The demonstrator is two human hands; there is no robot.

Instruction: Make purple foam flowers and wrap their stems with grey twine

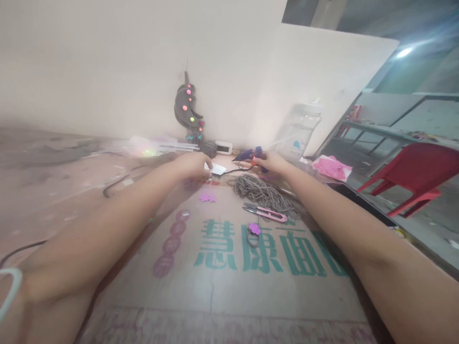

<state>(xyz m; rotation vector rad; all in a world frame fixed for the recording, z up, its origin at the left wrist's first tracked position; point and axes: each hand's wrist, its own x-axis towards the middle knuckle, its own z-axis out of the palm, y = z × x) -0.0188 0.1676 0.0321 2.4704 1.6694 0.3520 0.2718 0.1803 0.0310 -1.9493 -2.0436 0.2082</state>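
Note:
At the back of the table, my right hand is closed round a dark blue glue gun whose nozzle points left. A black cord runs from near it toward my left hand. The fingers of that hand are bent at the edge of a small white piece that looks like paper. Nearer to me lie a pile of grey cord, pink-handled thread snips, a purple scalloped piece and a purple flower on a small grey loop.
A grey crescent ornament with coloured dots hangs on the wall. A clear plastic bottle, a small white device and a pink package stand or lie behind. Printed cardboard covers the table. A red chair is at the right.

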